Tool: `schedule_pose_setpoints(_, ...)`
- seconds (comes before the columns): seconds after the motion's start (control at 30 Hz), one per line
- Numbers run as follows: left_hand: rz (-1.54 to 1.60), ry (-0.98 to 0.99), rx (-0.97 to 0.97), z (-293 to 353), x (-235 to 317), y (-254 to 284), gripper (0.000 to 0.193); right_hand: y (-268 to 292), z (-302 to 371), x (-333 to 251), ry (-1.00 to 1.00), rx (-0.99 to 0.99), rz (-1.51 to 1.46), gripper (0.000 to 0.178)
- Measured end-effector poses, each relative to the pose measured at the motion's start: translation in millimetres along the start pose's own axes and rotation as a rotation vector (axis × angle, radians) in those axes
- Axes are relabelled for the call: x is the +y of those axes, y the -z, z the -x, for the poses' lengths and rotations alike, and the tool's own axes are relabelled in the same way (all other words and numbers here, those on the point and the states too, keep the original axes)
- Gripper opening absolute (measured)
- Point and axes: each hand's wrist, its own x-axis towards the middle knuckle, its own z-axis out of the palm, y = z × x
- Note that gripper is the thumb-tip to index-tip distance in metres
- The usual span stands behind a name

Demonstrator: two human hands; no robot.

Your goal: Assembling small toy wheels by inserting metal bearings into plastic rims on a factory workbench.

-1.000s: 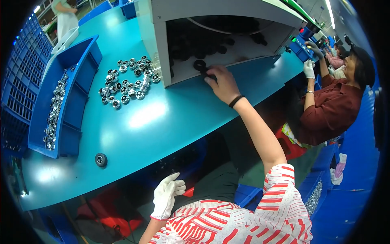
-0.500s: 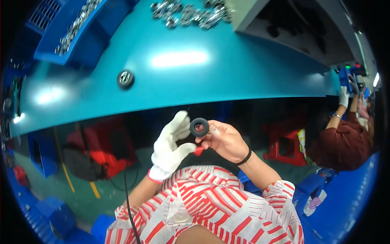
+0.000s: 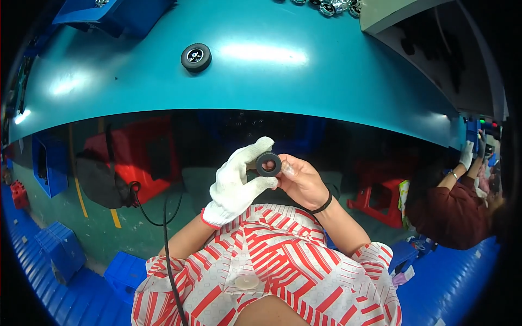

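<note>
In front of my body I hold a small black rubber tyre (image 3: pixel 260 165), its round hole turned up toward me. My right hand (image 3: pixel 302 182), bare with a black band at the wrist, pinches the tyre's right side between thumb and fingers. My left hand (image 3: pixel 235 183) wears a white knitted glove. Its fingers lie along the tyre's upper edge and its thumb along the lower edge. On the table beyond, to the left, lies a wheel (image 3: pixel 196 57) with a black tyre and a shiny hub.
The teal table (image 3: pixel 147 87) curves across the far side. A blue bin (image 3: pixel 122 19) stands at its far left, shiny wheel hubs (image 3: pixel 340 6) at the back. Red stools (image 3: pixel 138 174) are below the table. To the right a co-worker (image 3: pixel 454 209) sits. A black cable (image 3: pixel 166 255) hangs before me.
My left hand's fingers and thumb have closed in around the tyre from an opener spread. The right hand keeps its pinch. The view has shifted, so the table's far items sit higher.
</note>
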Motion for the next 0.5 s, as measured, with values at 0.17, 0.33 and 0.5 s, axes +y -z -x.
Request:
schedule_pose_setpoints(0.17,0.574,0.253,0.056,-1.7,-1.7,-0.6,0.055,-20.7,-3.5,-12.8,0.369,0.291,1.035,0.02)
schedule_pose_setpoints(0.33,0.649,0.317,0.074,-10.9,-6.9,0.7,0.043,-16.5,-14.1,-15.6,0.755,0.275,1.783,0.025)
schedule_pose_setpoints(0.5,0.796,0.286,0.077,-11.5,-10.9,1.7,0.042,-21.1,-20.1,-23.1,0.812,0.156,1.899,0.029)
